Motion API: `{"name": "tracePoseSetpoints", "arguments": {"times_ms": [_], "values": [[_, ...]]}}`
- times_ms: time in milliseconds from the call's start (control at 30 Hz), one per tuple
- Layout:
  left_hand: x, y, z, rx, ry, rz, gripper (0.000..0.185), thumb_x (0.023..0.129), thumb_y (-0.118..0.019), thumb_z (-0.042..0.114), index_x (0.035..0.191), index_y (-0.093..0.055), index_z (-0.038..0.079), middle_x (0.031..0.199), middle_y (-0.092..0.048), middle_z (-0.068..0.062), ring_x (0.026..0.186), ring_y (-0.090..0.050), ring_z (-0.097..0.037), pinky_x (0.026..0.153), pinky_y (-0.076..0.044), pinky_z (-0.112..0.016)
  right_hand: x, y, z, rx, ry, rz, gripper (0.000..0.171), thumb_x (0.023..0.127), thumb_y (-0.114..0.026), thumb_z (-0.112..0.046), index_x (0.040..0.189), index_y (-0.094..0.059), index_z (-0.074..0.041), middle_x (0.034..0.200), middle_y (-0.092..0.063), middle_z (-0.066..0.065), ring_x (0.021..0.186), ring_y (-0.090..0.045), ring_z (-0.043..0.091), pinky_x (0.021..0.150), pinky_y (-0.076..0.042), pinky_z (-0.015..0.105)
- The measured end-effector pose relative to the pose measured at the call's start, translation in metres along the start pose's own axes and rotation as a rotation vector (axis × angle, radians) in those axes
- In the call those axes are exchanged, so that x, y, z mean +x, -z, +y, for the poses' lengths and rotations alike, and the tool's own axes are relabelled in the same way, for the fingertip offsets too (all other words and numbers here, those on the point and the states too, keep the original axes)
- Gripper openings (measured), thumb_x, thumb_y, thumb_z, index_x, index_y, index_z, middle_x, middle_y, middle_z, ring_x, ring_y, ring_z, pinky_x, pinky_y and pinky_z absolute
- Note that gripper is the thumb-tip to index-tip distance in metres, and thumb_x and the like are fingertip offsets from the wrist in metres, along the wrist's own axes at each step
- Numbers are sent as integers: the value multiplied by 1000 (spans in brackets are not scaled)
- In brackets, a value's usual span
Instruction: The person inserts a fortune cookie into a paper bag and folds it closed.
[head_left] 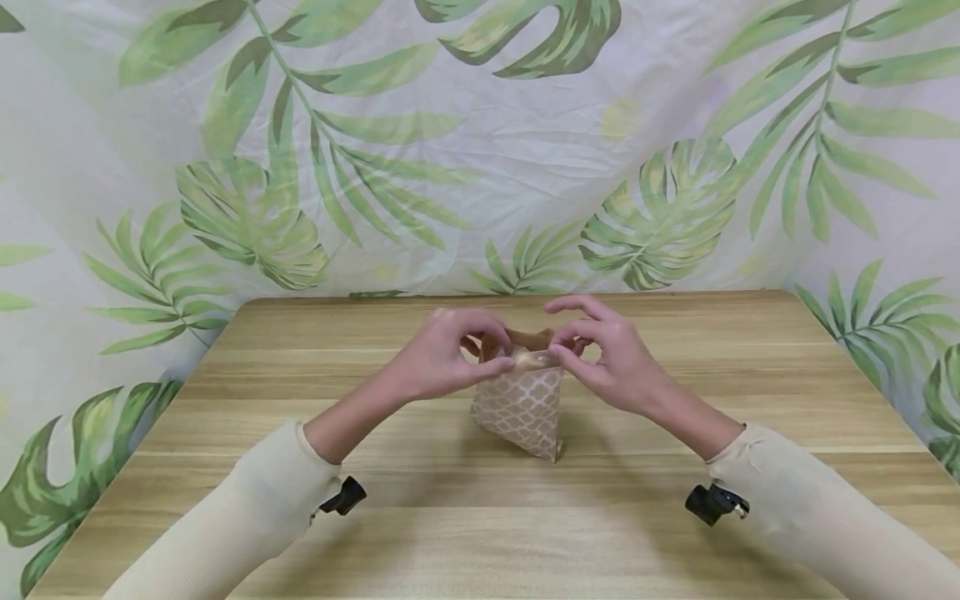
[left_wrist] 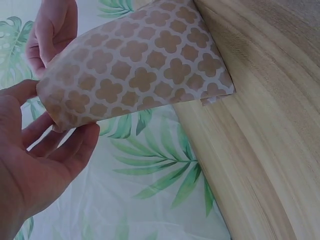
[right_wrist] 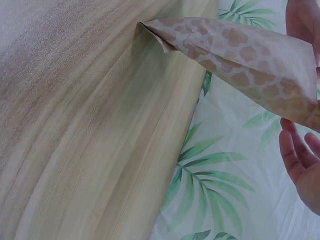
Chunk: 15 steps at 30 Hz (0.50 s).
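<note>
Where the pale wooden tabletop point(head_left: 675, 517) meets our view from the head camera, we see a small brown paper bag printed with a white quatrefoil lattice point(head_left: 522, 406) standing upright at its middle, its mouth open. Our left hand point(head_left: 442, 354) and right hand point(head_left: 611, 354) each pinch the bag's top rim with curled fingers. The left wrist view shows the crisp paper point(left_wrist: 145, 70) and its folded bottom corner up close; the right wrist view shows the bag point(right_wrist: 240, 55) against a leaf-print cloth backdrop point(right_wrist: 225, 175).
</note>
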<state>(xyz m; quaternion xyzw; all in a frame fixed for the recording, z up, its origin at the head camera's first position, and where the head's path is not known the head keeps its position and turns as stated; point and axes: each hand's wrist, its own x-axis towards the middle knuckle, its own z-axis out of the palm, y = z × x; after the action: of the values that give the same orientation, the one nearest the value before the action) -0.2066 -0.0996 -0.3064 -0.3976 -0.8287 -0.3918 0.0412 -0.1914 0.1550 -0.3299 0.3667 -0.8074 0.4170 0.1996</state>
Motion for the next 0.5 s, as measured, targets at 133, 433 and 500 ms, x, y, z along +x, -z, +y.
{"name": "tracePoseSetpoints", "arguments": {"times_ms": [133,433,500], "values": [[-1,2,0,-33,5,-20,4,92,-78,7,94,-77,4,93,-75,-2,81,-65,-12,76,-61,-27,-1,0,0,8,3,11,16,90,-73,10,84,-74,-5,126,-65,17,75,-66,13,65,-56,24],[-4,4,-4,-100,-14,4,11,97,-69,-2,103,-78,-2,101,-78,-12,93,-75,-21,80,-61,-30,-3,4,5,-25,54,71,16,91,-70,13,86,-72,-2,125,-65,19,79,-66,16,73,-54,14],[-4,3,-5,-80,-28,11,12,97,-68,-4,103,-78,-3,103,-78,-13,93,-75,-23,81,-61,-30,-4,5,5,-33,61,70,17,91,-70,13,87,-72,-3,125,-65,19,79,-66,15,73,-53,13]]}}
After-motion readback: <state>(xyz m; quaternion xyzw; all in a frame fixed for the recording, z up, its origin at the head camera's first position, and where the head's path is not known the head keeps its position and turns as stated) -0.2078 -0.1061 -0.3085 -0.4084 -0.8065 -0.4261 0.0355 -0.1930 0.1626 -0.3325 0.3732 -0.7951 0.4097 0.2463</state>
